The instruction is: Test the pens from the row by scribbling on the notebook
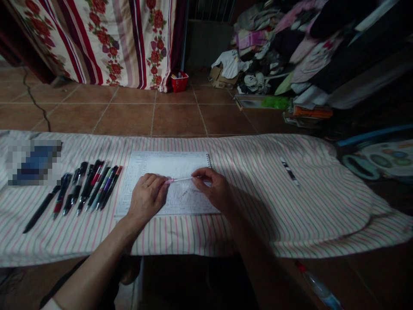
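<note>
A thin pink-and-white pen is held level over a spiral notebook that lies open on a striped cloth. My left hand pinches its left end with fingers curled. My right hand pinches its right end. Both hands rest on the scribbled page. A row of several pens lies on the cloth just left of the notebook.
One black-and-white pen lies alone on the cloth at the right. A blurred dark object sits at the far left. Beyond are a tiled floor, a small red basket, a floral curtain and a pile of clothes.
</note>
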Demonstrator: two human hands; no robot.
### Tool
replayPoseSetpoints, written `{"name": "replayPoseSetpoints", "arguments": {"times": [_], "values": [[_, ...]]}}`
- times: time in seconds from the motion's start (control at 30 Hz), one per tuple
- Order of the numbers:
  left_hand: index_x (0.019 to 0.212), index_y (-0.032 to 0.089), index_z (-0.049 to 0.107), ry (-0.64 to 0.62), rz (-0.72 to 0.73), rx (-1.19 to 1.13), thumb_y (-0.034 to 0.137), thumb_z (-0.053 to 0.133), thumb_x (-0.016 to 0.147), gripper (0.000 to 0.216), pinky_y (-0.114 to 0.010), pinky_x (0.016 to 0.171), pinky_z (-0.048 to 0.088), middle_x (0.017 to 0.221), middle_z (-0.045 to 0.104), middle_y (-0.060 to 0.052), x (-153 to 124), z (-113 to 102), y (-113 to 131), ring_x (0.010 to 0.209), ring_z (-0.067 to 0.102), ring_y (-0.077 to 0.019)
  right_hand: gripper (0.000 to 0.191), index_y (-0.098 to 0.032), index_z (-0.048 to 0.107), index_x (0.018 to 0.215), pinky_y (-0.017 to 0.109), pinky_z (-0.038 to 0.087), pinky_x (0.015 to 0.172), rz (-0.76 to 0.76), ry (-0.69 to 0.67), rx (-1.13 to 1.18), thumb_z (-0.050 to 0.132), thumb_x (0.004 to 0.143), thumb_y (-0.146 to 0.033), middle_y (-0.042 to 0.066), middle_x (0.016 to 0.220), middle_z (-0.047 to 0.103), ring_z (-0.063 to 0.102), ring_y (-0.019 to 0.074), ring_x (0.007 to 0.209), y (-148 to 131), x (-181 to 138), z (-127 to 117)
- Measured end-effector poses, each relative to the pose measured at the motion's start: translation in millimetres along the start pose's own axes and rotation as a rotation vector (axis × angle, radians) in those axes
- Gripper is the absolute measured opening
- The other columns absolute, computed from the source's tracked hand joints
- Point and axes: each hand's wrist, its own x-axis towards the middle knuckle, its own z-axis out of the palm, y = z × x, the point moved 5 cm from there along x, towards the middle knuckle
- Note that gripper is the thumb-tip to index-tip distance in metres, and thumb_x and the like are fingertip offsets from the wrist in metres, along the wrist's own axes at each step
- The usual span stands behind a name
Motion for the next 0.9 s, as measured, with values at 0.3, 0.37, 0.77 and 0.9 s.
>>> {"name": "replayPoseSetpoints", "arguments": {"times": [0.3, 0.37, 0.77, 0.9], "values": [[0.096, 0.015, 0.063, 0.002, 0.013, -0.025, 0.023, 0.048, 0.089, 0.018, -0.039, 0.076, 0.046, 0.085, 0.067, -0.009, 5.7, 0.9, 7.3, 0.083, 0.058, -0.0213, 0.011, -0.020, 0.063, 0.079, 0.028, 0.049, 0.069, -0.011, -0.019, 0.006, 0.060, 0.074, -0.029, 0.002, 0.080, 0.067, 0.061, 0.0149, 0.071, -4.6, 1.8, 6.4], [0.096, 0.014, 0.063, 0.008, 0.018, -0.032, 0.023, 0.047, 0.090, 0.019, -0.039, 0.075, 0.046, 0.085, 0.067, -0.009, 7.1, 0.3, 9.1, 0.083, 0.058, -0.0214, 0.011, -0.020, 0.063, 0.079, 0.028, 0.049, 0.068, 0.002, -0.014, 0.015, 0.060, 0.074, -0.030, 0.002, 0.080, 0.066, 0.061, 0.0149, 0.070, -4.7, 2.2, 5.7], [0.097, 0.016, 0.062, 0.014, 0.016, -0.043, 0.023, 0.048, 0.089, 0.017, -0.039, 0.075, 0.046, 0.085, 0.067, -0.008, 4.9, 2.1, 7.8, 0.082, 0.058, -0.0210, 0.015, -0.020, 0.063, 0.079, 0.028, 0.050, 0.064, 0.027, -0.013, 0.072, 0.062, 0.074, -0.034, 0.002, 0.075, 0.067, 0.063, 0.0154, 0.068, -3.7, 2.0, 6.1], [0.097, 0.016, 0.062, 0.013, 0.025, -0.068, 0.023, 0.048, 0.089, 0.017, -0.039, 0.076, 0.046, 0.084, 0.066, -0.008, 5.4, 1.6, 8.5, 0.082, 0.058, -0.0211, 0.017, -0.020, 0.063, 0.076, 0.028, 0.049, 0.066, 0.031, -0.014, 0.062, 0.062, 0.074, -0.036, 0.002, 0.072, 0.066, 0.062, 0.0160, 0.068, -3.2, 3.1, 6.2]]}}
